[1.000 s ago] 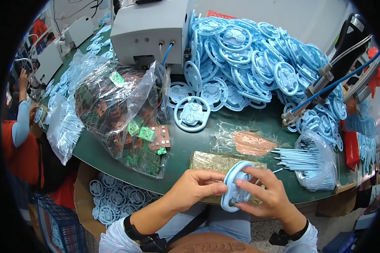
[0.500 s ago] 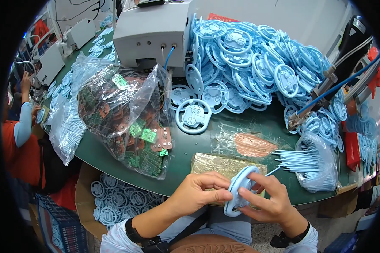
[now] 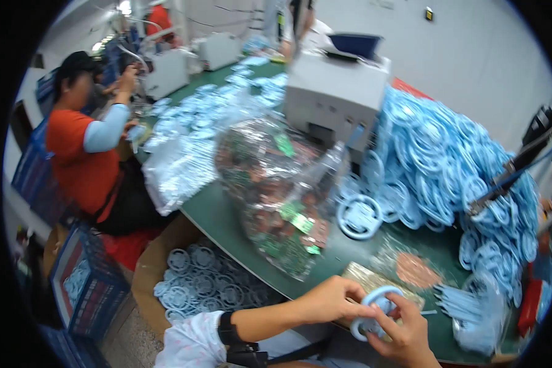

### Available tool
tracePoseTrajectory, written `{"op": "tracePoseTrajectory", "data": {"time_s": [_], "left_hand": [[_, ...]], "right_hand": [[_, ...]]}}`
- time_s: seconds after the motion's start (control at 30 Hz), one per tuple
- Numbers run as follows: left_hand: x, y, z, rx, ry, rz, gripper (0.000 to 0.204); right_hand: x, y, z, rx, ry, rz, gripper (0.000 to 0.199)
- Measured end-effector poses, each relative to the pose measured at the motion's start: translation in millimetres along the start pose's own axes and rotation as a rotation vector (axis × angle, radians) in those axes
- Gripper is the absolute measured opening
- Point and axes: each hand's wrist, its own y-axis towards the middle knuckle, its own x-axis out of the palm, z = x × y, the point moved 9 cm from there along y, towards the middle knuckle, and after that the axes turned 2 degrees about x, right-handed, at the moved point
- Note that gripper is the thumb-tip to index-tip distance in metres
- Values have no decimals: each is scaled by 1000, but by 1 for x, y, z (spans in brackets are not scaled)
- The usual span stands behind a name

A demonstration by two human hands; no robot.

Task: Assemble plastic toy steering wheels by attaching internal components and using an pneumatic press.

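Note:
Both my hands hold a light-blue toy steering wheel (image 3: 380, 293) up on edge over the table's front. My left hand (image 3: 330, 300) pinches its left side between thumb and fingers. From the right, my right hand (image 3: 406, 336) grips it with bent fingers around the rim and hub. A thin pale-blue stick (image 3: 429, 313) pokes out beside the right hand; whether the hand holds it I cannot tell. Just behind the hands lies a block wrapped in shiny yellowish tape (image 3: 363, 277). Another blue wheel (image 3: 359, 217) lies flat farther back. The picture is somewhat blurred.
A large heap of blue wheels (image 3: 435, 153) stands behind, next to a grey machine (image 3: 334, 92). A clear bag of circuit boards (image 3: 270, 202) sits at left, bagged blue sticks (image 3: 475, 313) at right. A carton of wheels (image 3: 147, 270) is below. A co-worker in orange (image 3: 83, 159) is far left.
The view has swung left, so the table's things appear farther right and the co-worker shows more fully. Both hands keep hold of the steering wheel, which is now tilted differently.

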Motion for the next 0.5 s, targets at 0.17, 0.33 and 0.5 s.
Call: {"op": "tracePoseTrajectory", "data": {"time_s": [0.17,0.33,0.5], "left_hand": [[-5,-15,15,69,-236,-11,41],[1,-14,15,169,-171,-105,60],[18,-8,14,307,15,-214,56]], "right_hand": [[-46,-25,15,77,59,324,26],[20,-49,68,758,962,117,23],[11,-28,51,810,982,146,23]]}}
